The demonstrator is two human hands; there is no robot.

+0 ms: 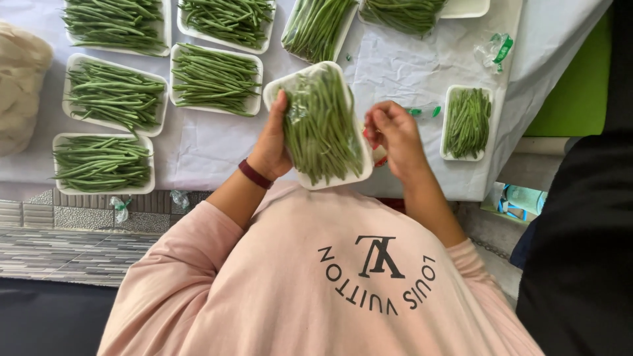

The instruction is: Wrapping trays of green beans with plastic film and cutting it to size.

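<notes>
The left hand [271, 146] clasps the left edge of a white foam tray of green beans wrapped in clear film [321, 125], held just above the white paper-covered table [402, 62], its long axis running away from the body. The right hand [394, 135], fingers curled shut at the tray's right edge, pinches something small and red. Open trays of beans [112, 95] lie to the left.

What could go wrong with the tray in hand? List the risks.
1. The left hand grips the wrapped tray of green beans by one edge, tilted off the table; it might slip or bend.
2. The right hand works at the tray's edge; the thin film could tear.
3. The small tray of beans sits near the table's edge and could get knocked off.
</notes>
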